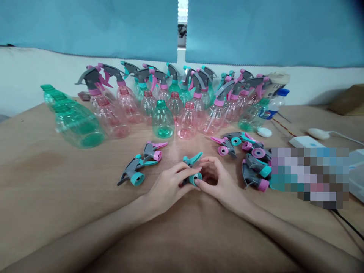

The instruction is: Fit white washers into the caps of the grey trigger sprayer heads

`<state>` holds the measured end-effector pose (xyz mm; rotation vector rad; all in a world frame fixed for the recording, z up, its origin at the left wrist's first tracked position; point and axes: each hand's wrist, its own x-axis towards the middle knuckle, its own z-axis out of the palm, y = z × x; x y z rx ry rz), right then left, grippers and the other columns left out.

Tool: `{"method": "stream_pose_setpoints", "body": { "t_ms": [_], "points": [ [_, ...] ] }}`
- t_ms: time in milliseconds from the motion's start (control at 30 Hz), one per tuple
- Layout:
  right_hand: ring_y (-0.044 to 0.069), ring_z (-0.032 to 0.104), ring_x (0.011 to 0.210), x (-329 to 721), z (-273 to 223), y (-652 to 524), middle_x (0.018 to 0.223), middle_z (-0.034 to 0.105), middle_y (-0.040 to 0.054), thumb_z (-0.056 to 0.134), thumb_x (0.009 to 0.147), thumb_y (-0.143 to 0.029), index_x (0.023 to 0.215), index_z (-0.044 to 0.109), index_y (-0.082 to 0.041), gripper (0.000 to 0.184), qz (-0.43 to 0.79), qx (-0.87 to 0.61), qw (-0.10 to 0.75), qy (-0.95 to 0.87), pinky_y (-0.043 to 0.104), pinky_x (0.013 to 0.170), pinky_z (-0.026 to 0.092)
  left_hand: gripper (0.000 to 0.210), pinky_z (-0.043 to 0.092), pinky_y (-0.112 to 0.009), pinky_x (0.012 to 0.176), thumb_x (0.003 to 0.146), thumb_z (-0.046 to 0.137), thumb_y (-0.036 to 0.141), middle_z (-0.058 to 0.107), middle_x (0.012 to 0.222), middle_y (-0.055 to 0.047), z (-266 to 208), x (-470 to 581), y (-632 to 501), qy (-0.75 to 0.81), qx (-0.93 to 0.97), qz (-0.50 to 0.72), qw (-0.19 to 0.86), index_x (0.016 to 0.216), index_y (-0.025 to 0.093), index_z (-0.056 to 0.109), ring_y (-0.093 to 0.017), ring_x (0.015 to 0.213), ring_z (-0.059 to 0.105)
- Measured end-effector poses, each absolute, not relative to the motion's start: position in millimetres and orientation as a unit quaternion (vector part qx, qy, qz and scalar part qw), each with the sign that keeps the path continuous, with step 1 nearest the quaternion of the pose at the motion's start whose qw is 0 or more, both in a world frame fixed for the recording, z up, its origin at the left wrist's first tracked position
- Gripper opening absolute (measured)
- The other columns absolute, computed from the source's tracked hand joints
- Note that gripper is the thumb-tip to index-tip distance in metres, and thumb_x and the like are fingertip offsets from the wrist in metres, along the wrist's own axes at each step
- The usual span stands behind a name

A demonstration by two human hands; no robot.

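Note:
Both hands meet over the wooden table around one trigger sprayer head (195, 178), grey with a teal collar and teal trigger. My left hand (167, 182) is closed around its body from the left. The thumb and fingertips of my right hand (220, 182) pinch the teal collar, whose opening faces me. Part of the grey body is hidden behind the left fingers. To the left lie a teal-and-grey sprayer head (133, 172) and a pink-and-grey sprayer head (152, 151). Several more sprayer heads (254, 170) lie in a group at the right.
Behind the hands stand several pink and green bottles, including an open green bottle (163, 121) and an open pink bottle (187, 123); many behind carry sprayer heads. Green bottles (79, 125) lean at the left. A white cap (264, 132), a blue-capped bottle (277, 104) and cables are at right.

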<state>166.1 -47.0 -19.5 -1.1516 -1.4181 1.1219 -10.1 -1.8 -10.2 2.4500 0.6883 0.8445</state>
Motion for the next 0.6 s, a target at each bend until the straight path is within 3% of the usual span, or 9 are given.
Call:
{"method": "stream_pose_setpoints", "body": {
  "t_ms": [200, 600],
  "points": [
    [0.015, 0.060, 0.096, 162.0, -18.3, -49.0, 0.105, 0.053, 0.0025, 0.061, 0.079, -0.021, 0.105, 0.040, -0.025, 0.034, 0.506, -0.438, 0.498, -0.552, 0.033, 0.082, 0.051, 0.028, 0.054, -0.030, 0.074, 0.090, 0.054, 0.027, 0.060, 0.100, -0.007, -9.6, -9.1, -3.0, 0.233, 0.900, 0.304, 0.208, 0.116, 0.016, 0.057, -0.016, 0.083, 0.061],
    [0.016, 0.060, 0.099, 157.1, -15.2, -52.1, 0.105, 0.051, 0.0028, 0.056, 0.076, -0.011, 0.107, 0.036, -0.026, 0.040, 0.437, -0.436, 0.520, -0.590, 0.036, 0.086, 0.052, 0.027, 0.055, -0.028, 0.068, 0.090, 0.053, 0.024, 0.061, 0.105, -0.007, -10.7, -8.6, -3.2, 0.247, 0.915, 0.280, 0.155, 0.117, 0.018, 0.055, -0.017, 0.084, 0.064]
  ]
}}
